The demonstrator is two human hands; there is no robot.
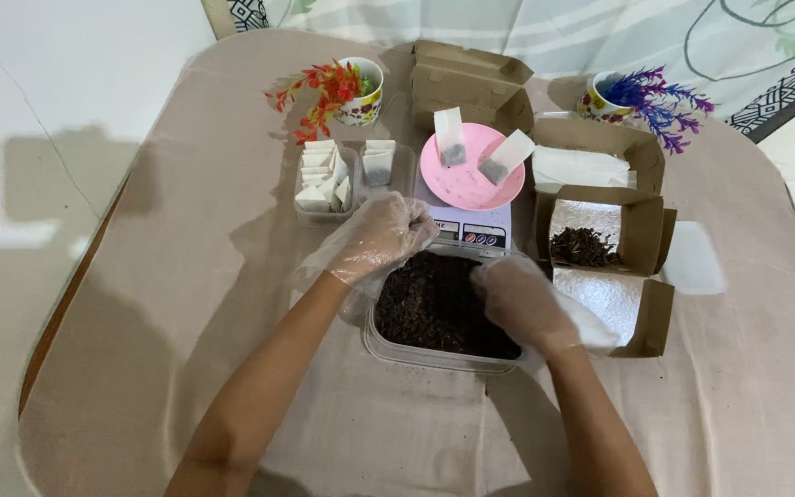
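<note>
From the head view, your left hand (374,235) hovers in a loose fist over the far left corner of the clear tub of dark loose tea (439,308), which sits in the middle of the counter (186,276) near your edge; whether that grip pinches any leaf I cannot tell. Your right hand (522,299) rests curled down on the tub's right side, fingers in or on the tea, its hold hidden too. Both hands wear thin clear gloves. Just beyond the tub stands a small scale (466,228) carrying a pink plate (466,179) with two paper sachets (453,138), each showing some dark fill. A tray of sachets (324,175) at the far left looks largely unfilled, and a brown box (600,235) to the right holds only a little tea, so I judge the filling barely begun, with most sachets left
</note>
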